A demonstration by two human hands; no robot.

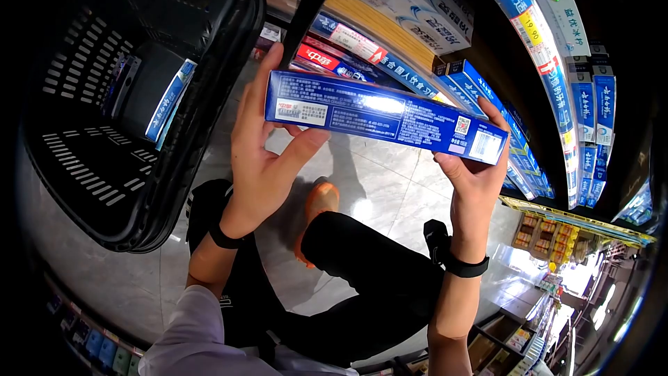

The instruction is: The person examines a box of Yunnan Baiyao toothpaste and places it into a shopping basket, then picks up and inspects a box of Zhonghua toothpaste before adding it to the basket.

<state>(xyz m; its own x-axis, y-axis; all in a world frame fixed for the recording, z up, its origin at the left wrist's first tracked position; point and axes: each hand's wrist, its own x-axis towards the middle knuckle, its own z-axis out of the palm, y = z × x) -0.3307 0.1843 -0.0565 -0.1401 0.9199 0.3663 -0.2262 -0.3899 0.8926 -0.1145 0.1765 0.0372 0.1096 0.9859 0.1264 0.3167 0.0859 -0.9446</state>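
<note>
Between my two hands is a long blue toothpaste box (376, 113), its side with small white print, a QR code and a barcode turned up toward me. My left hand (261, 153) grips its left end, thumb underneath and fingers behind. At the barcode end, my right hand (476, 174) pinches the box between thumb and fingers. Both hands are closed on it. Behind the box, shelves hold more blue toothpaste boxes (480, 90) and a red one (320, 57). Part of the lower shelf is hidden by the held box.
A black shopping basket (188, 188) stands at the left, with a blue-and-white box (170, 101) and another package inside. Shelf edges with price strips (532, 31) curve along the upper right. Grey tiled floor (390, 188) lies below, with my orange shoe (321, 202) on it.
</note>
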